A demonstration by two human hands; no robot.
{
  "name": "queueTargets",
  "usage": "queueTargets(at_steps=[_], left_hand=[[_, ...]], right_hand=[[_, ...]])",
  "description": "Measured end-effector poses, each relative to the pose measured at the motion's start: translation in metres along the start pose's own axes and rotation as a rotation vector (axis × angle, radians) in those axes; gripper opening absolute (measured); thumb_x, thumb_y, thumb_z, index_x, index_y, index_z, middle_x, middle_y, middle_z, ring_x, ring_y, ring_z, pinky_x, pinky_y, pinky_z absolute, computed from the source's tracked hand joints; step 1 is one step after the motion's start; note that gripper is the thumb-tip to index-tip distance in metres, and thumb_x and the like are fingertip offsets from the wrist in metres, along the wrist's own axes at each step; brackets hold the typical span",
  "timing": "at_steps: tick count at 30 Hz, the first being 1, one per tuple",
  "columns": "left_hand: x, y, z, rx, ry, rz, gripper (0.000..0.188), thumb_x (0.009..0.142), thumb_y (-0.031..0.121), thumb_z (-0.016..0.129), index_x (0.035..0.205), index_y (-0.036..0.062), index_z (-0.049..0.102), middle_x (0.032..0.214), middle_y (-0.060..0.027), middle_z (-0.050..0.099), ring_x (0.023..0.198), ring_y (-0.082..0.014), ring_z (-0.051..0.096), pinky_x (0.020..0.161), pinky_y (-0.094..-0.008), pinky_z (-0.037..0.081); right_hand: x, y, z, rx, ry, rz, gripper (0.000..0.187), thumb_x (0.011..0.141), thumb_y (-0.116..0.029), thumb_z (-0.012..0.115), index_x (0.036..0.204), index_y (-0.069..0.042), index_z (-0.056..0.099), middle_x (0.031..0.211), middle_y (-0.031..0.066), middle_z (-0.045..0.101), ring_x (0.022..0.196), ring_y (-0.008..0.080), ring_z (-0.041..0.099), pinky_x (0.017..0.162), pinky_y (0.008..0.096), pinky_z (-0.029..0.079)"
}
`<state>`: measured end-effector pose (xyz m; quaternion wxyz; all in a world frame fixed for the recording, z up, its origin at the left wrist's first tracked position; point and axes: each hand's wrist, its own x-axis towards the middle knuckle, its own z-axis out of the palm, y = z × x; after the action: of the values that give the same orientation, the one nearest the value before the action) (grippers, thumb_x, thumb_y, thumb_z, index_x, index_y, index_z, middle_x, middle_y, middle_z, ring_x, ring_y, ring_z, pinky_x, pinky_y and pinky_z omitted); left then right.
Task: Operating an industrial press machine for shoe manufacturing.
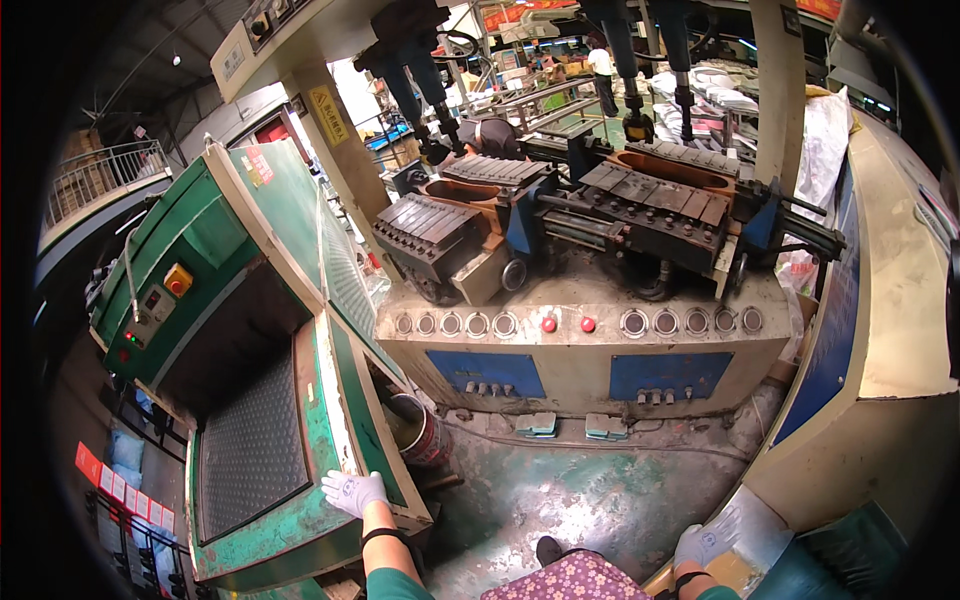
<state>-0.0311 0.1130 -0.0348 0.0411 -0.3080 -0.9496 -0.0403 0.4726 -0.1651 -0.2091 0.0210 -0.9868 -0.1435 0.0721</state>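
Observation:
My left hand (355,493), in a white glove, lies on the front edge of a green machine (325,420), its fingers stretched out and holding nothing. Inside that machine's opening is a dark, studded flat bed (255,455). Low on the right, my gloved right hand (697,545) is beside clear plastic sheeting (745,525) over a cardboard box (732,572). Its fingers are largely hidden, so I cannot tell whether they grip the plastic.
Ahead stands a beige press (590,365) with metal clamp blocks (650,205) and red buttons. Two foot pedals (537,425) sit on the floor before it. A bucket (420,430) stands by the green machine. A beige-and-blue cabinet (850,420) borders the right; a person (602,75) is far back.

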Motion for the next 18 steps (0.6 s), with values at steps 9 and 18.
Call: queueTargets(at_steps=[9, 18], left_hand=[[0.006, -0.004, 0.006, 0.005, 0.008, 0.006, 0.107, 0.079, 0.050, 0.079, 0.160, 0.0013, 0.028, 0.168, -0.0201, 0.027, 0.157, -0.0353, 0.023, 0.128, -0.0468, 0.019], [0.002, -0.002, 0.004, 0.003, 0.003, -0.002, 0.107, 0.079, 0.048, 0.080, 0.160, 0.0017, 0.027, 0.167, -0.0187, 0.028, 0.157, -0.0346, 0.023, 0.128, -0.0464, 0.019]], right_hand=[[-0.006, -0.004, -0.015, 0.021, -0.014, -0.019, 0.089, 0.087, -0.027, 0.056, 0.165, -0.003, 0.020, 0.173, 0.0152, 0.016, 0.161, 0.0291, 0.011, 0.129, 0.0505, 0.006], [-0.005, -0.006, -0.018, -0.006, -0.046, -0.009, 0.089, 0.087, -0.028, 0.056, 0.165, -0.003, 0.020, 0.174, 0.0150, 0.015, 0.162, 0.0291, 0.010, 0.130, 0.0503, 0.005]])
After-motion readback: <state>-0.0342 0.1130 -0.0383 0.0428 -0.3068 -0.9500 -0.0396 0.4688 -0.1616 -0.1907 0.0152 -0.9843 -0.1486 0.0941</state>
